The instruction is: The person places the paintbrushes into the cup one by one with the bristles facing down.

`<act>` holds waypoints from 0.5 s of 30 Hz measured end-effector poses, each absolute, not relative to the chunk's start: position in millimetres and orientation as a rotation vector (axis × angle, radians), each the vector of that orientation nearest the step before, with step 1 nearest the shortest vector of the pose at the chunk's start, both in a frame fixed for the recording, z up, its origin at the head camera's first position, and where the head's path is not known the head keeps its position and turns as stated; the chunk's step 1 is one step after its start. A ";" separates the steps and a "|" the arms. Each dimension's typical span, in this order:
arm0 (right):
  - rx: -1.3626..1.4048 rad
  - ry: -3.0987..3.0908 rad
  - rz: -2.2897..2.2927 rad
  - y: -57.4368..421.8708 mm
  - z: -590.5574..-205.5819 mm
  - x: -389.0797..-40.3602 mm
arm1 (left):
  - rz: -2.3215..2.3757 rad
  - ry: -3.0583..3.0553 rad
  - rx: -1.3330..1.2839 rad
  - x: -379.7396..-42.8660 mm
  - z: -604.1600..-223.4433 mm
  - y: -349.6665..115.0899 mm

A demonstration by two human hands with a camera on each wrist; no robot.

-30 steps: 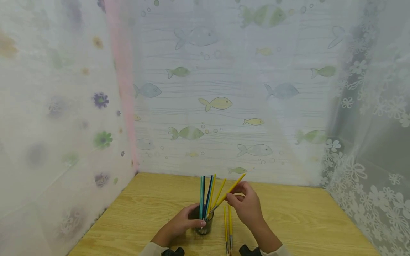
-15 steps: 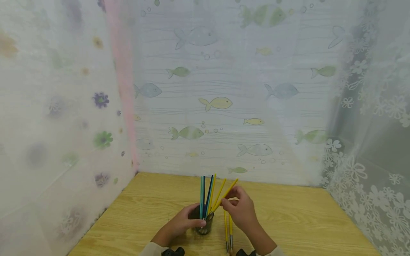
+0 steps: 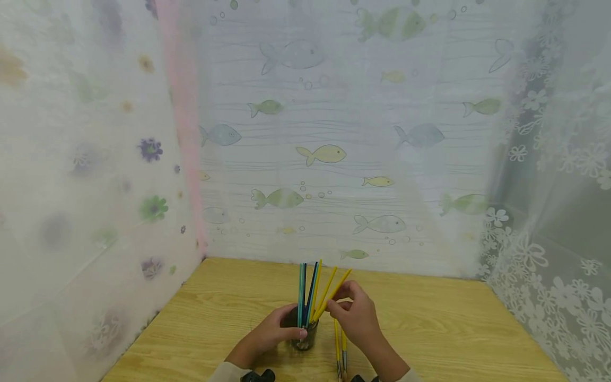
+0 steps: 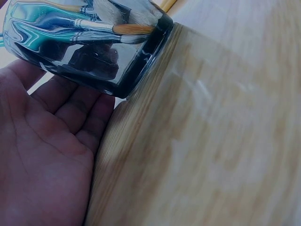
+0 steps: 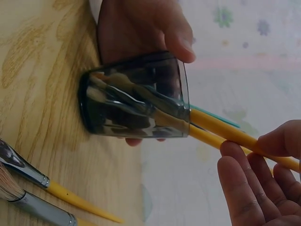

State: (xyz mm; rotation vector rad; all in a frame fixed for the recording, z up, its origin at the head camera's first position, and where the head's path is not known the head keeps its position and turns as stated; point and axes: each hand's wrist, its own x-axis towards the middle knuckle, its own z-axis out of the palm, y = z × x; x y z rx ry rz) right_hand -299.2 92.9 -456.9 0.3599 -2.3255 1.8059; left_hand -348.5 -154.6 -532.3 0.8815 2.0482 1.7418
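A dark, see-through glass (image 3: 305,344) stands upright on the table with several teal, navy and yellow paintbrushes in it, bristles down. My left hand (image 3: 268,335) holds the glass from the left, its thumb at the near side. In the left wrist view the fingers curl behind the glass (image 4: 89,52), and bristles show through its wall. My right hand (image 3: 355,317) pinches a yellow paintbrush (image 5: 228,132) by its handle between thumb and fingers. That brush leans to the right, its lower end inside the glass. Two more yellow paintbrushes (image 3: 344,347) lie to the right of the glass.
The wood-grain table (image 3: 429,329) reaches back to a curtain (image 3: 324,212) printed with fish. Flowered sheets hang at the left (image 3: 95,185) and right (image 3: 553,212). Black straps (image 3: 258,375) circle both wrists.
My right hand has moved left and slightly down, lowering the yellow paintbrush deeper into the glass. The left hand and the glass have stayed in place.
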 end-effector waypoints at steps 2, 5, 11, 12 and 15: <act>0.367 -2.329 1.801 92.6 -457.5 -299.0 | 1.743 2.047 0.875 -348.2 -531.9 -154.5; 0.376 -2.334 1.798 92.1 -458.9 -299.5 | 1.749 2.040 0.868 -347.8 -531.0 -154.3; 0.389 -2.352 1.788 91.2 -462.6 -301.2 | 1.745 2.054 0.860 -348.4 -531.0 -154.5; 0.392 -2.355 1.786 91.0 -463.1 -301.4 | 1.744 2.055 0.860 -348.6 -531.3 -154.5; 0.401 -2.361 1.784 90.5 -463.8 -301.0 | 1.740 2.062 0.862 -348.8 -531.6 -154.7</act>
